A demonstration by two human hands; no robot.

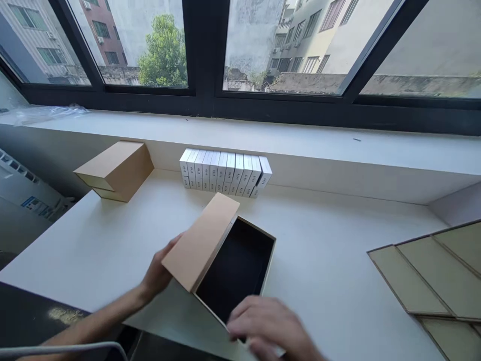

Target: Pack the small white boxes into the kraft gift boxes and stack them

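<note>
A brown cardboard box (203, 240) with a black interior (235, 265) is tilted near the table's front edge, its flap-like lid standing open on the left. My left hand (160, 271) grips the box from the left, its fingertips hidden behind the lid. At the near right corner of the box, my right hand (265, 321) is slightly blurred. Its fingers are loosely bent over the rim, the thumb apart, and no object shows between them. Nothing is visible inside the dark box.
Several slim white boxes (221, 170) stand in a row against the back wall. Another brown box (116, 170) sits at the back left. Overlapping open boxes or panels (424, 281) lie at the right. Clear plastic (45, 114) rests on the windowsill (225, 131). A cable (75, 348) crosses the lower left.
</note>
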